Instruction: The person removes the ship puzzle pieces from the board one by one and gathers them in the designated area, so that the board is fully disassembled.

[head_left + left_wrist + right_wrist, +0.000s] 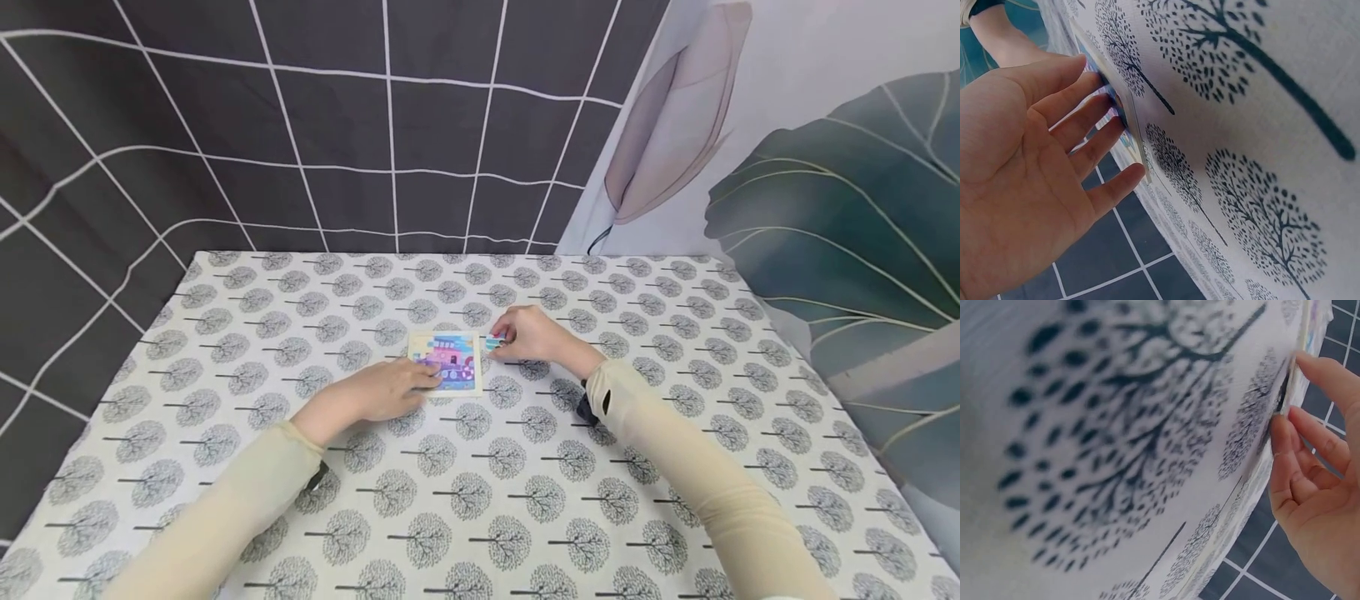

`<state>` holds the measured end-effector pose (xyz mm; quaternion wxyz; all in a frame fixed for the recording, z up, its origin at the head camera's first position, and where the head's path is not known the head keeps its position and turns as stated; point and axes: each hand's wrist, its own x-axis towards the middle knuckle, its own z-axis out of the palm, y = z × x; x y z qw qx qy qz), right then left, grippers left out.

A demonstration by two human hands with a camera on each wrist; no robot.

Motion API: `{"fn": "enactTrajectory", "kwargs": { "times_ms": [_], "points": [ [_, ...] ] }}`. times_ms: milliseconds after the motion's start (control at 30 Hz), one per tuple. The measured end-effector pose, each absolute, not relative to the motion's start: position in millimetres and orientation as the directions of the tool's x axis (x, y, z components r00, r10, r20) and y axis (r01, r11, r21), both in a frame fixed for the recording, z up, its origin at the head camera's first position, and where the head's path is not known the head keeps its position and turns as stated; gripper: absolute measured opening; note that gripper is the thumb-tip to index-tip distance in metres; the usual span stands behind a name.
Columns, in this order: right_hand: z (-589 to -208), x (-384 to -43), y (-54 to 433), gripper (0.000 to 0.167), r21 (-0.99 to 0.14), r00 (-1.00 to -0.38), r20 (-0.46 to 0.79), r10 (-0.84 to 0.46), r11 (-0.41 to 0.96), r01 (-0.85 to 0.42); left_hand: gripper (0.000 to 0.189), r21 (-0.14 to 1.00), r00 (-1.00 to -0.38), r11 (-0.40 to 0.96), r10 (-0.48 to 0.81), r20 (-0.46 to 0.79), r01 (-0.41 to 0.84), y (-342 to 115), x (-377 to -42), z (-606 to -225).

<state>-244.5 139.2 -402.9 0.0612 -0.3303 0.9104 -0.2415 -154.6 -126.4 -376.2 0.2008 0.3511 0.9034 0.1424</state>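
Observation:
A small picture puzzle board with a cream border lies on the cloth in the head view. It shows a pink, purple and blue ship. My left hand comes from the left, its extended fingertips resting on the picture's left side. In the left wrist view those fingers reach over the thin edge of the board. Just past the board's right border, my right hand pinches a small teal and pink puzzle piece between thumb and fingers, low over the cloth. The right wrist view has this piece nearly edge-on.
A pale cloth printed with dark trees covers the table. Behind it hangs a dark curtain with a white grid, and at the right a leaf-patterned hanging. A black strap shows at the right wrist.

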Motion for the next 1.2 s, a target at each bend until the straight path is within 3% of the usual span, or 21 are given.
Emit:
{"fn": "enactTrajectory", "kwargs": {
  "times_ms": [367, 633, 933, 1200],
  "points": [
    [-396, -245, 134, 0.037, -0.438, -0.788, -0.047, -0.614, 0.721, -0.536, 0.045, 0.398, -0.677, 0.711, 0.692, -0.252, 0.579, -129, -153, -380],
    [-389, -246, 131, 0.047, -0.385, -0.801, -0.121, -0.587, 0.771, -0.507, 0.045, 0.371, -0.702, 0.728, 0.674, -0.230, 0.576, -123, -151, -380],
    [-393, -246, 123, 0.049, -0.376, -0.820, -0.079, -0.566, 0.779, -0.502, 0.046, 0.334, -0.726, 0.752, 0.650, -0.226, 0.569, -118, -151, -386],
    [-389, -245, 114, 0.048, -0.418, -0.804, -0.050, -0.593, 0.743, -0.522, 0.059, 0.327, -0.738, 0.775, 0.624, -0.256, 0.542, -115, -149, -381]
  ]
}}
